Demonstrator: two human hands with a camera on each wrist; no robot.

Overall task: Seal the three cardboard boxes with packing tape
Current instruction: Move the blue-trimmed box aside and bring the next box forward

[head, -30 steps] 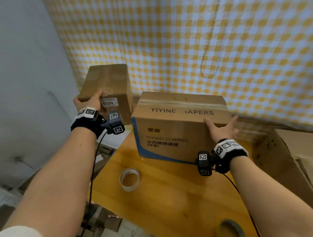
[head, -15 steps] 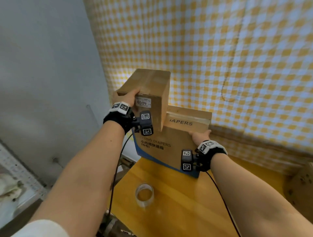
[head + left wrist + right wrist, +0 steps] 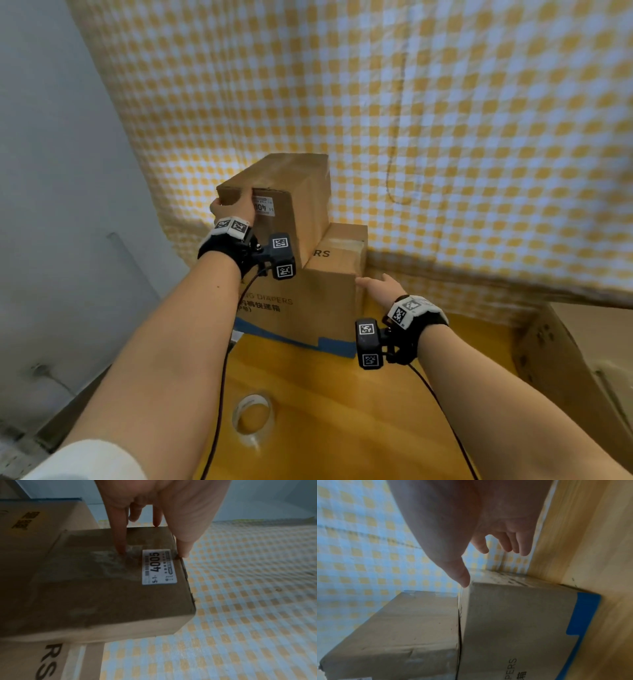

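Observation:
A small brown box (image 3: 301, 192) with a white label (image 3: 265, 207) stands on the left part of a larger printed diaper box (image 3: 308, 308) on the wooden table (image 3: 342, 411). My left hand (image 3: 236, 205) grips the small box at its near upper corner. In the left wrist view the index finger (image 3: 120, 540) presses the labelled face and the thumb (image 3: 185, 545) hooks the edge. My right hand (image 3: 376, 284) hovers open beside the large box's right side, its thumb (image 3: 458, 574) by the top corner. A clear tape roll (image 3: 251, 421) lies flat on the table near me.
A third cardboard box (image 3: 561, 370) stands at the table's right edge. A yellow checked curtain (image 3: 445, 137) hangs right behind the boxes. A grey wall (image 3: 68, 205) lies to the left, where the table ends near the tape roll.
My left hand has carried the small box from beside the large box rightward and onto its top. My right hand has slid off the large box's front to its right side.

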